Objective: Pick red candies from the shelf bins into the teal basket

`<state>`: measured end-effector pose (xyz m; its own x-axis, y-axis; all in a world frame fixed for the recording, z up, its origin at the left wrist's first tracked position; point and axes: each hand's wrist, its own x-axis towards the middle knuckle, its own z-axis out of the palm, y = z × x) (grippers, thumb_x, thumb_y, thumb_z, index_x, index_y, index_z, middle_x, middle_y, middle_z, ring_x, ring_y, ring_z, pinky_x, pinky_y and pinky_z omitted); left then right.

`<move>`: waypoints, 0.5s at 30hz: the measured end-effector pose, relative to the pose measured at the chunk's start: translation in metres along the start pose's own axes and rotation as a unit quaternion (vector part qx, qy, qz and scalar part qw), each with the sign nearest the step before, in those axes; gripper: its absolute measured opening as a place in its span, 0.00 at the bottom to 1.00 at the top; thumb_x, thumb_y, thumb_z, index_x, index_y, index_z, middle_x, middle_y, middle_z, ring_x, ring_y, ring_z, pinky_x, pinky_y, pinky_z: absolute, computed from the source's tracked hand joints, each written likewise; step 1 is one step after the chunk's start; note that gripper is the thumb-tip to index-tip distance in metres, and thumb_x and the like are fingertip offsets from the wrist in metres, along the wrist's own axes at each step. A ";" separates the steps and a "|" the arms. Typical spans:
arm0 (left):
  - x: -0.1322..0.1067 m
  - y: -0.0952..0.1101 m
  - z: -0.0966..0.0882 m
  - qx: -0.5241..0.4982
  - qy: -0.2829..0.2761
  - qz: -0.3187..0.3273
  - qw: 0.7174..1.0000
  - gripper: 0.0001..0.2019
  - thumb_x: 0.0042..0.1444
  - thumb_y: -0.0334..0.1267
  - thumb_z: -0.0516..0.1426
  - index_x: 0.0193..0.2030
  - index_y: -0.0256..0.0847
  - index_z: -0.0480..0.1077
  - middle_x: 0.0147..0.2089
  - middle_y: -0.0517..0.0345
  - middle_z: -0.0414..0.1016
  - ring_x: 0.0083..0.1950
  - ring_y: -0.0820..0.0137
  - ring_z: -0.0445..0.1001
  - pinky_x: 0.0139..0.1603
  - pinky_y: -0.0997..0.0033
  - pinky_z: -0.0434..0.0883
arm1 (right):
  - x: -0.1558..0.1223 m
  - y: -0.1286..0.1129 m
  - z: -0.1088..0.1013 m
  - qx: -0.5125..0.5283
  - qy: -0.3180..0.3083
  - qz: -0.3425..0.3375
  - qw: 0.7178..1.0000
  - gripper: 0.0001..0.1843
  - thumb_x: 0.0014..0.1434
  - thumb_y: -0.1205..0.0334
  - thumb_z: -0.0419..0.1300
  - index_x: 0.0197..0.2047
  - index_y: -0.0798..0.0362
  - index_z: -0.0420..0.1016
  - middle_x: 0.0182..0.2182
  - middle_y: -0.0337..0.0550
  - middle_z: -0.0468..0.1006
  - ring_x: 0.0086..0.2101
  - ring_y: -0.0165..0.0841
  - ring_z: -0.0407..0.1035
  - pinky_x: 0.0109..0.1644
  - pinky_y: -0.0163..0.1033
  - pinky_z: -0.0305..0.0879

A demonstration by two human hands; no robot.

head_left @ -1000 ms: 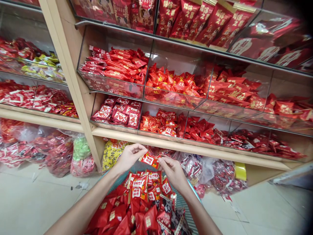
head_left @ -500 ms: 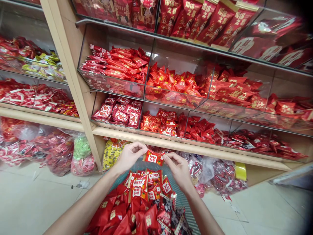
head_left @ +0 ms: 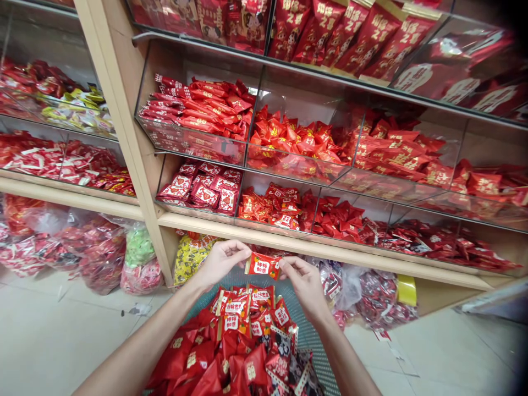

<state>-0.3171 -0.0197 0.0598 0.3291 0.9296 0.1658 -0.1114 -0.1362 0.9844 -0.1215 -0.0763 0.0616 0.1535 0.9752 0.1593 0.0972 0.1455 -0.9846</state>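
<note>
A small red candy packet [head_left: 263, 265] with a white label is stretched between my two hands, just in front of the lowest wooden shelf edge. My left hand [head_left: 220, 262] pinches its left end and my right hand [head_left: 302, 280] pinches its right end. Below my hands a teal mesh basket [head_left: 304, 334] is heaped with several red wrapped candies [head_left: 231, 346].
Clear acrylic bins [head_left: 198, 146] on wooden shelves [head_left: 313, 248] hold red packets in two rows, with larger red bags above. Plastic sacks of candy, red [head_left: 86, 253], green [head_left: 138, 247] and yellow [head_left: 190, 254], lie on the tiled floor [head_left: 53, 335] under the shelves.
Both hands have lifted the packet slightly up and to the right and turned it level, its label now facing me.
</note>
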 end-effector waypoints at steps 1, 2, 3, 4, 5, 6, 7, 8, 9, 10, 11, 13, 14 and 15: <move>0.001 0.000 -0.003 0.012 0.001 -0.001 1.000 0.12 0.48 0.44 0.61 0.29 0.36 0.72 0.26 0.58 0.73 0.27 0.75 0.69 0.30 0.76 0.68 | 0.000 0.001 0.000 0.000 -0.013 0.004 1.000 0.13 0.50 0.51 0.62 0.28 0.53 0.75 0.23 0.38 0.71 0.25 0.30 0.64 0.30 0.36 0.65; 0.002 -0.001 -0.006 0.026 0.016 0.000 1.000 0.12 0.48 0.45 0.61 0.30 0.36 0.72 0.27 0.57 0.74 0.28 0.74 0.70 0.30 0.76 0.68 | 0.000 0.003 0.001 0.002 -0.029 0.011 1.000 0.13 0.50 0.50 0.62 0.28 0.53 0.74 0.22 0.37 0.69 0.25 0.29 0.64 0.30 0.36 0.65; 0.004 -0.003 -0.010 0.041 0.042 0.005 0.998 0.13 0.49 0.46 0.60 0.31 0.36 0.73 0.28 0.56 0.75 0.29 0.73 0.71 0.30 0.75 0.68 | -0.001 0.005 0.002 0.003 -0.048 0.019 0.999 0.14 0.50 0.49 0.62 0.27 0.53 0.74 0.21 0.37 0.68 0.24 0.29 0.63 0.29 0.36 0.66; 0.006 -0.005 -0.013 0.054 0.071 0.012 0.996 0.13 0.49 0.47 0.60 0.31 0.36 0.73 0.29 0.54 0.76 0.30 0.72 0.72 0.31 0.75 0.68 | -0.001 0.008 0.004 0.003 -0.069 0.029 0.997 0.15 0.50 0.49 0.62 0.27 0.54 0.73 0.21 0.36 0.68 0.23 0.29 0.63 0.28 0.36 0.66; 0.007 -0.009 -0.016 0.065 0.099 0.018 0.993 0.14 0.50 0.47 0.59 0.31 0.36 0.73 0.30 0.53 0.76 0.31 0.71 0.72 0.31 0.75 0.68 | -0.002 0.011 0.007 0.003 -0.089 0.040 0.995 0.16 0.50 0.48 0.62 0.26 0.54 0.72 0.20 0.36 0.67 0.23 0.28 0.63 0.28 0.36 0.66; 0.009 -0.013 -0.019 0.078 0.120 0.024 0.989 0.14 0.50 0.47 0.58 0.31 0.36 0.73 0.30 0.53 0.76 0.31 0.71 0.72 0.31 0.75 0.67 | -0.004 0.014 0.011 0.001 -0.110 0.051 0.993 0.17 0.50 0.47 0.61 0.25 0.54 0.71 0.20 0.36 0.67 0.22 0.28 0.63 0.27 0.36 0.66; 0.011 -0.017 -0.022 0.090 0.130 0.028 0.987 0.14 0.51 0.47 0.58 0.31 0.36 0.73 0.30 0.53 0.76 0.31 0.71 0.71 0.31 0.75 0.67 | -0.005 0.018 0.015 -0.002 -0.127 0.063 0.990 0.18 0.50 0.47 0.61 0.25 0.55 0.71 0.19 0.35 0.67 0.22 0.27 0.63 0.26 0.35 0.65; 0.012 -0.022 -0.024 0.102 0.130 0.028 0.986 0.15 0.51 0.48 0.57 0.31 0.36 0.73 0.30 0.54 0.76 0.31 0.71 0.71 0.31 0.75 0.66 | -0.006 0.021 0.019 -0.005 -0.140 0.074 0.987 0.18 0.50 0.46 0.61 0.24 0.55 0.70 0.18 0.35 0.67 0.21 0.27 0.63 0.26 0.34 0.65; 0.014 -0.027 -0.026 0.114 0.123 0.021 0.986 0.15 0.51 0.48 0.57 0.31 0.36 0.73 0.30 0.53 0.76 0.32 0.71 0.71 0.32 0.75 0.66 | -0.007 0.025 0.023 -0.006 -0.148 0.085 0.985 0.19 0.50 0.46 0.61 0.24 0.55 0.69 0.18 0.34 0.66 0.20 0.26 0.63 0.25 0.34 0.64; 0.015 -0.032 -0.027 0.119 0.115 0.014 0.986 0.15 0.51 0.48 0.57 0.32 0.35 0.73 0.30 0.53 0.76 0.32 0.70 0.71 0.32 0.75 0.66 | -0.008 0.028 0.027 -0.006 -0.152 0.097 0.984 0.20 0.49 0.45 0.61 0.23 0.55 0.69 0.17 0.34 0.66 0.19 0.26 0.62 0.25 0.33 0.64; 0.016 -0.035 -0.027 0.124 0.107 0.007 0.987 0.16 0.51 0.48 0.56 0.32 0.35 0.72 0.31 0.53 0.76 0.33 0.70 0.71 0.32 0.74 0.66 | -0.009 0.031 0.031 -0.007 -0.153 0.111 0.982 0.21 0.47 0.44 0.61 0.23 0.55 0.69 0.16 0.33 0.66 0.19 0.25 0.62 0.24 0.33 0.64; 0.017 -0.039 -0.027 0.130 0.094 0.004 0.987 0.16 0.51 0.48 0.55 0.33 0.35 0.72 0.32 0.53 0.76 0.33 0.69 0.71 0.33 0.73 0.67 | -0.010 0.037 0.036 -0.006 -0.148 0.141 0.979 0.22 0.44 0.42 0.62 0.23 0.55 0.69 0.16 0.33 0.67 0.18 0.25 0.62 0.22 0.32 0.63; 0.017 -0.040 -0.027 0.137 0.089 0.008 0.986 0.16 0.51 0.48 0.55 0.33 0.35 0.72 0.32 0.54 0.75 0.33 0.69 0.71 0.33 0.73 0.66 | -0.010 0.040 0.038 -0.006 -0.144 0.154 0.978 0.23 0.43 0.41 0.62 0.23 0.56 0.69 0.16 0.34 0.67 0.17 0.25 0.62 0.22 0.31 0.62; 0.017 -0.039 -0.026 0.147 0.085 0.014 0.985 0.15 0.51 0.47 0.55 0.33 0.35 0.71 0.31 0.54 0.75 0.33 0.69 0.71 0.34 0.73 0.66 | -0.009 0.043 0.040 -0.006 -0.139 0.165 0.976 0.24 0.42 0.41 0.62 0.23 0.56 0.69 0.16 0.34 0.68 0.17 0.25 0.63 0.21 0.31 0.62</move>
<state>-0.3317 0.0104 0.0226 0.1643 0.9646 0.2062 0.1665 -0.2332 0.9581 -0.1577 -0.0726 0.0152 -0.0948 0.9764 -0.1942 0.0993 -0.1848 -0.9777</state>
